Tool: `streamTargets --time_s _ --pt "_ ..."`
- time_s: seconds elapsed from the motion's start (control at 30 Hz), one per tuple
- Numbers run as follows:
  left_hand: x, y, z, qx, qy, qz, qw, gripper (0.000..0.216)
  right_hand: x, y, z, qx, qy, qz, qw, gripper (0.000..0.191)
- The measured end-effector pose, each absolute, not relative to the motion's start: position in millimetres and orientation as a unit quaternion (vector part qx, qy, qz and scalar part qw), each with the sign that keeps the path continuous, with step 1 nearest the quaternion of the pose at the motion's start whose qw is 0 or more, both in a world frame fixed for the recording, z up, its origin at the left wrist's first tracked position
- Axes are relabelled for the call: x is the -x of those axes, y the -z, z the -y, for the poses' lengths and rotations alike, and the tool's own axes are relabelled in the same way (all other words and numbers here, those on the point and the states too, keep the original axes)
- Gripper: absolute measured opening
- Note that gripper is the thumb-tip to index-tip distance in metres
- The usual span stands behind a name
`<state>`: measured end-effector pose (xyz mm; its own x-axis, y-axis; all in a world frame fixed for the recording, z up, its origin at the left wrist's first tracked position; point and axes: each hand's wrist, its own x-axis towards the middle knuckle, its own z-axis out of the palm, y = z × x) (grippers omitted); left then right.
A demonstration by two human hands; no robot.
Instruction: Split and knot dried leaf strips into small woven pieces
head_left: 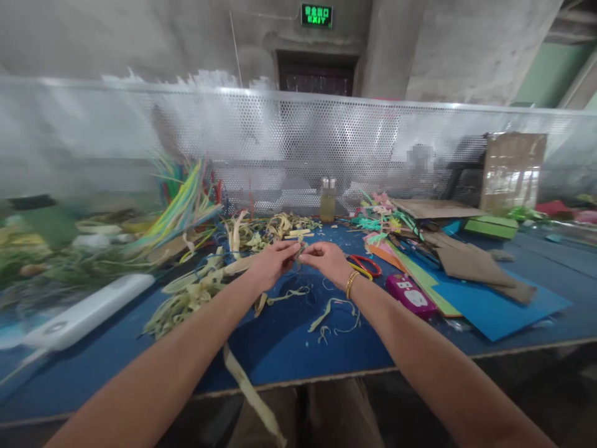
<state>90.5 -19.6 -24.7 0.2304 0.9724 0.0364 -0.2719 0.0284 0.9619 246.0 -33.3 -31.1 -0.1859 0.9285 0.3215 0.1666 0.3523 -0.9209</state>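
Left hand (273, 261), right hand (329, 258) meet mid-frame; fingers of both pinch small pale dried-leaf strip piece (300, 251), held above blue desk (280, 354). Piece tiny, form unclear: work judged early. Heap of loose pale strips (186, 302) lower left unworked; thin offcuts (336, 314) beneath hands.

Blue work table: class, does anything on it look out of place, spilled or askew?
One long pale dried-leaf strip droops over the front edge of the blue work table instead of lying on it. Short curled pale scraps lie loose near the right hand, which, with the left hand, pinches a small pale twisted strip.
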Motion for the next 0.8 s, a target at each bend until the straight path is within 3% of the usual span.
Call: streamTargets --time_s 0.17,0.3,0.57,0.8 --pt "-90.4 25.6 20.0 -0.492 -0.506 -0.373 0.602 0.029 -256.0 26.0 27.2 0.455 -0.384 0.636 0.491 0.025" --pt "-89.8 25.0 21.3 -0.535 -0.480 -0.386 0.579 0.029 -267.0 17.5 23.1 0.447 -0.384 0.591 0.551 0.032" --pt "-93.1 20.7 30.8 -0.633 -0.414 -0.426 0.497 0.034 -271.6 19.6 18.6 0.394 -0.381 0.616 0.565 0.023" --pt "-101.2 24.1 32.6 -0.572 -0.473 -0.401 0.537 0.030 -257.6 20.0 23.4 0.386 -0.368 0.601 0.595 0.017"
